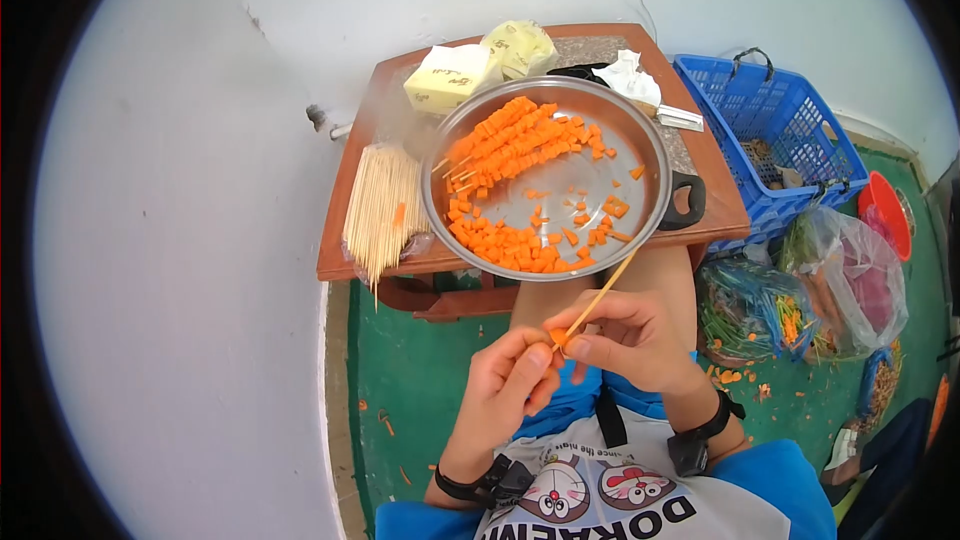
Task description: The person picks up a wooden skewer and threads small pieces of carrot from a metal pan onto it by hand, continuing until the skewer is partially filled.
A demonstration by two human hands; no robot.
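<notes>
Above my lap, my left hand [512, 372] pinches the near end of a bamboo skewer, where a small carrot piece [560, 337] sits. My right hand [640, 342] is closed around the same bamboo skewer [608, 287] just beyond that piece, its thumb touching close to the carrot. The skewer slants up and right toward the rim of a wide metal pan [478, 262]. Inside the pan lie several loaded carrot skewers [515, 145] at the upper left, with loose carrot chunks [505, 243] along the near side. My fingers partly hide the skewer's near end.
A bundle of bare bamboo skewers [383, 205] lies left of the pan on the wooden table [335, 250]. Tissue packs [447, 78] stand behind it. At right are a blue crate [790, 202], a red basin [888, 215] and plastic bags [745, 310]. Carrot scraps litter the green floor.
</notes>
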